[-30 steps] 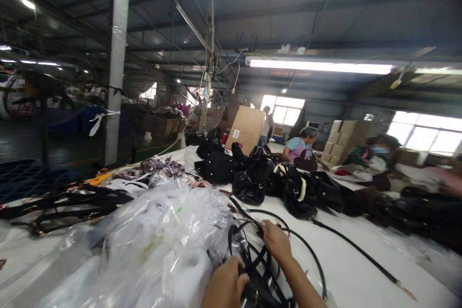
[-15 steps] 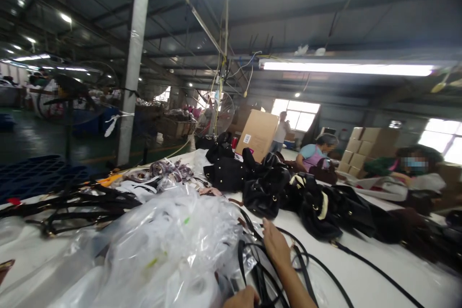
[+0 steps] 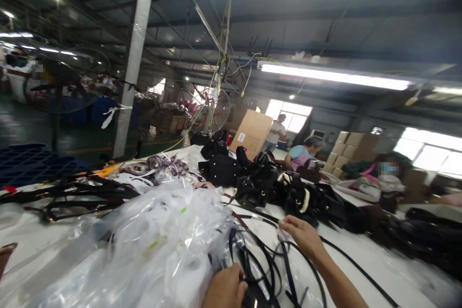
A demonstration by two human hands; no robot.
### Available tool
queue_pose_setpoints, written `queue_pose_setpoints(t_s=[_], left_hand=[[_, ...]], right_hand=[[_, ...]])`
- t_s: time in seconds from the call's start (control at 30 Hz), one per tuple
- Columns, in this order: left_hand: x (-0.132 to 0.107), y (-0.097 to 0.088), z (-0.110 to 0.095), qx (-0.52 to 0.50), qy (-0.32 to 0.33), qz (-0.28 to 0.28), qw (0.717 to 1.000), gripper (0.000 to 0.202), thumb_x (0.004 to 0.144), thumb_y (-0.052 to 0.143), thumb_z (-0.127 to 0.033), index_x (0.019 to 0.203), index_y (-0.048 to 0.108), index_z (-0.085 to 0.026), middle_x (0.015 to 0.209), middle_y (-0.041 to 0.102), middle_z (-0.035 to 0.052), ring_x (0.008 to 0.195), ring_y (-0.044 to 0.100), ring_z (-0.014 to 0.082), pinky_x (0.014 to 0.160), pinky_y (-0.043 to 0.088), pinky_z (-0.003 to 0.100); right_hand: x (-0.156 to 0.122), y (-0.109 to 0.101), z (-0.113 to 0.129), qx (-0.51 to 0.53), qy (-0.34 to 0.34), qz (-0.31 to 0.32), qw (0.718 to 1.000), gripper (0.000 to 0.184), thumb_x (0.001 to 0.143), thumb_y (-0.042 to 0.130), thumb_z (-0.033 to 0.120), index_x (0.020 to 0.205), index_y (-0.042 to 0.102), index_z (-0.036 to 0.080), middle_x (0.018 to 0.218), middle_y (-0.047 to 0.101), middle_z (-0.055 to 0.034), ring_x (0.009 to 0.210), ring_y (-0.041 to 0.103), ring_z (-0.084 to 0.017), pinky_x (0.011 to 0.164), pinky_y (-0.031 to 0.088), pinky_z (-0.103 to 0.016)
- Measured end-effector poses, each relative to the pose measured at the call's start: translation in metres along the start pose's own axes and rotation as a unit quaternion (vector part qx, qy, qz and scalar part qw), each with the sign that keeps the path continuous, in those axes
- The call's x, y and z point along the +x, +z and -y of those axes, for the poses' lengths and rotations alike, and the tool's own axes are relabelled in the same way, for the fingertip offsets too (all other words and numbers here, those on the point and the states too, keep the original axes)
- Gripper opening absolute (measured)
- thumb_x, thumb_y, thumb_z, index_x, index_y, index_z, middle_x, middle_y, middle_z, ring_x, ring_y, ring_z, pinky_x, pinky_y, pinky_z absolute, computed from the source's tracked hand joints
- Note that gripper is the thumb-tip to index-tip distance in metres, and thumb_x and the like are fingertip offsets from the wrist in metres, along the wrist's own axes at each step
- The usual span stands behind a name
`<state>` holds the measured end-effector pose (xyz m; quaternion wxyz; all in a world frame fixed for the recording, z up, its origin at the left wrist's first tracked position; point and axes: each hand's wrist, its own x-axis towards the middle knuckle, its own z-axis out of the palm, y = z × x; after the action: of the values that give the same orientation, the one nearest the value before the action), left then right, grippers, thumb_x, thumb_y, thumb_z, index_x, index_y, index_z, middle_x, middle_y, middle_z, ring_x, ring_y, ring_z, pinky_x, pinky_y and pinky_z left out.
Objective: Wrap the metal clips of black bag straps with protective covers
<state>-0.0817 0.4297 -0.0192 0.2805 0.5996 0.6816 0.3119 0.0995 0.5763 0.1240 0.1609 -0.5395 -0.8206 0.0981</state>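
My right hand (image 3: 301,236) is closed in a pinch at the end of a thin black strap (image 3: 258,212), which stretches left over the white table. Low in the view, my left hand (image 3: 226,286) has its fingers curled at a bundle of looped black straps (image 3: 269,269) and seems to grip it; the fingertips are partly hidden. Beside the left hand lies a large heap of clear plastic bags (image 3: 162,231). Black handbags (image 3: 220,170) with small metal studs are piled beyond my right hand.
More black straps (image 3: 90,195) lie at the left, near a bundle of greyish straps (image 3: 162,163). A large cardboard sheet (image 3: 251,134) stands behind the handbags. Co-workers, one in a purple apron (image 3: 301,161), are across the table. A metal post (image 3: 135,57) rises at left.
My right hand has moved right and closed on the end of a black strap, drawing it out. My left hand has come up and left into fuller view. The camera has turned slightly.
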Motion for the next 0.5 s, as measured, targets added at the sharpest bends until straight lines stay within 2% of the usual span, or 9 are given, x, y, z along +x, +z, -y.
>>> queue_pose_setpoints(t_s=[0.1,0.2,0.3,0.4,0.5], left_hand=[[-0.004,0.002,0.000,-0.010,0.020,-0.034,0.999,0.023,0.087,0.048,-0.021,0.104,0.063,-0.018,0.107,0.071,0.0097,0.105,0.064,0.0232,0.091,0.043,0.029],[-0.007,0.004,-0.001,-0.018,0.032,-0.057,0.998,0.020,0.088,0.047,-0.021,0.101,0.062,-0.018,0.103,0.071,0.0089,0.101,0.064,0.0227,0.087,0.043,0.029],[-0.010,0.004,-0.003,-0.023,0.035,-0.067,0.997,0.019,0.088,0.048,-0.021,0.100,0.063,-0.018,0.102,0.071,0.0089,0.101,0.063,0.0232,0.087,0.042,0.030],[-0.012,-0.001,-0.005,-0.031,0.039,-0.063,0.997,0.017,0.088,0.050,-0.019,0.099,0.064,-0.017,0.103,0.070,0.0092,0.101,0.062,0.0234,0.088,0.041,0.031],[-0.011,-0.008,-0.008,-0.049,0.041,-0.045,0.997,0.015,0.088,0.053,-0.015,0.097,0.065,-0.017,0.103,0.069,0.0088,0.102,0.060,0.0225,0.091,0.040,0.032]], right_hand=[[-0.045,-0.035,-0.009,0.053,-0.005,0.003,0.999,0.039,0.087,0.043,0.054,0.077,0.064,0.023,0.083,0.073,0.0007,0.087,0.066,-0.021,0.076,0.045,-0.027],[-0.087,-0.061,-0.013,0.141,0.020,-0.040,0.989,0.041,0.086,0.045,0.058,0.077,0.063,0.022,0.089,0.073,-0.0022,0.086,0.065,-0.022,0.071,0.047,-0.027],[-0.123,-0.080,-0.017,0.235,0.027,-0.075,0.969,0.033,0.081,0.056,0.054,0.072,0.065,0.023,0.083,0.073,-0.0046,0.081,0.066,-0.024,0.067,0.051,-0.029],[-0.163,-0.086,-0.030,0.244,0.025,-0.121,0.962,0.025,0.075,0.065,0.052,0.071,0.070,0.028,0.076,0.072,-0.0069,0.078,0.069,-0.028,0.065,0.057,-0.034],[-0.205,-0.079,-0.045,0.211,0.029,-0.189,0.959,0.021,0.075,0.065,0.055,0.074,0.072,0.036,0.074,0.073,-0.0084,0.077,0.071,-0.030,0.059,0.059,-0.036]])
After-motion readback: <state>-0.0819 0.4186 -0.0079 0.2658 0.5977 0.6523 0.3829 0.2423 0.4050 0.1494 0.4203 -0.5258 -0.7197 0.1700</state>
